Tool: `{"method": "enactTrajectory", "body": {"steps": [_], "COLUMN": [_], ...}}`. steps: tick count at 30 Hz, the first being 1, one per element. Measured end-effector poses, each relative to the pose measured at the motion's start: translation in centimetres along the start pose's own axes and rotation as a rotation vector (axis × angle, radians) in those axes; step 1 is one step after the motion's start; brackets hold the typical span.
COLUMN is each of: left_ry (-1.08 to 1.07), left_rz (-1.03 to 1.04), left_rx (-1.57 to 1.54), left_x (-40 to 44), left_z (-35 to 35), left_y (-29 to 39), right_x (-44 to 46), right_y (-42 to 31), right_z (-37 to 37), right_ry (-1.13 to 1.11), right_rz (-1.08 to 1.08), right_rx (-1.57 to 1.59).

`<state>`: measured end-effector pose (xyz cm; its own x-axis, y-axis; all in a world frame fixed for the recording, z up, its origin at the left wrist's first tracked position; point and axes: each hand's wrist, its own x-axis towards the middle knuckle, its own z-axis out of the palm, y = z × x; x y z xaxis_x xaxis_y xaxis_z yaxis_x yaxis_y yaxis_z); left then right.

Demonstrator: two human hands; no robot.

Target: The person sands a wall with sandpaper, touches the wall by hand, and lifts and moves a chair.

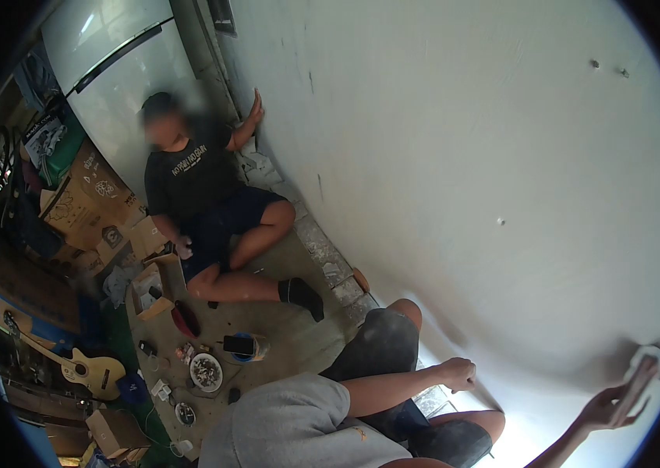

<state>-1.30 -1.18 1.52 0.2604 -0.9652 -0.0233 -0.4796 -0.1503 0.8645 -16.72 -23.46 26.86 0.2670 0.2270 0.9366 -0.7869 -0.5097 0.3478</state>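
Note:
My right hand (609,407) grips a flat, brownish block (635,390) with a whitish edge, like a sanding block. The block is against the white wall (454,148) at the lower right. My left hand (458,374) is a closed fist between my knees and the wall, with nothing showing in it. Below it are my bent legs in dark shorts (376,343) and my grey shirt (283,421). Small holes (501,222) mark the wall above.
Another person (197,179) sits on the floor, one palm against the wall. Behind stand a fridge (123,78) and cardboard boxes (92,191). On the floor are a bowl of cigarette butts (206,373), a phone on a tub (238,345), an open box (150,292) and a guitar (100,376).

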Motion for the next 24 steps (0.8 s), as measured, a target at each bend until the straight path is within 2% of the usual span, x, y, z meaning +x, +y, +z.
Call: {"method": "enactTrajectory", "body": {"steps": [1, 3, 4, 7, 8, 9, 11, 12, 14, 15, 17, 18, 19, 22, 23, 24], "left_ry": [-0.071, -0.023, -0.012, -0.022, -0.021, -0.019, -0.007, -0.001, -0.009, -0.01, -0.058, -0.043, -0.029, -0.031, -0.029, -0.014], "left_rz": [-0.027, 0.026, 0.026, 0.01, 0.017, 0.024, 0.031, 0.03, 0.003, -0.011, 0.006, 0.009, 0.009, -0.029, -0.033, -0.047], "left_rx": [-0.064, -0.033, -0.069, -0.133, -0.153, -0.173, -0.17, -0.171, -0.207, -0.235, -0.163, -0.151, -0.141, -0.154, -0.161, -0.151], "left_x": [0.0, 0.6, 0.4, -0.2, -0.1, 0.0, 0.3, 0.1, -0.2, -0.3, 0.0, 0.4, 0.7, 0.1, -0.2, -0.3], "left_z": [-0.3, 0.5, 0.3, 0.0, -0.1, -0.3, -0.5, -0.3, -0.2, -0.2, -0.5, 0.1, 0.5, -0.3, 0.0, 0.1], "left_y": [0.1, -0.4, -0.1, 0.8, 0.8, 0.8, 1.0, 1.1, 1.1, 1.1, 1.0, 0.5, 0.1, 0.9, 0.9, 0.8], "right_x": [3.9, -5.1, -4.1, 0.7, 0.9, 4.9, -3.4, -4.5, -4.2, -4.6, -2.6, 4.0, 3.8, -0.6, -1.4, -3.0], "right_y": [-3.6, 6.5, 5.9, 2.7, -0.4, -4.0, 3.1, 6.0, 10.5, 8.7, -0.2, -4.6, -2.5, 5.4, 4.7, 3.1], "right_z": [-3.4, 2.7, 2.1, 0.0, -1.7, -5.2, -0.1, 1.6, 3.3, 2.9, -0.6, -5.3, -4.5, -0.2, -0.1, 0.1], "right_ry": [-0.127, -0.01, -0.02, 0.099, 0.037, -0.179, -0.087, -0.098, 0.122, 0.119, 0.032, -0.182, -0.179, 0.057, 0.052, 0.057], "right_rz": [-0.21, 0.077, 0.072, 0.224, -0.037, -0.23, 0.049, 0.045, 0.367, 0.365, 0.199, -0.229, -0.227, 0.394, 0.389, 0.31], "right_rx": [0.039, -0.252, -0.247, 0.091, -0.134, 0.012, -0.279, -0.277, 0.32, 0.323, -0.019, -0.05, -0.054, 0.374, 0.379, 0.236]}}
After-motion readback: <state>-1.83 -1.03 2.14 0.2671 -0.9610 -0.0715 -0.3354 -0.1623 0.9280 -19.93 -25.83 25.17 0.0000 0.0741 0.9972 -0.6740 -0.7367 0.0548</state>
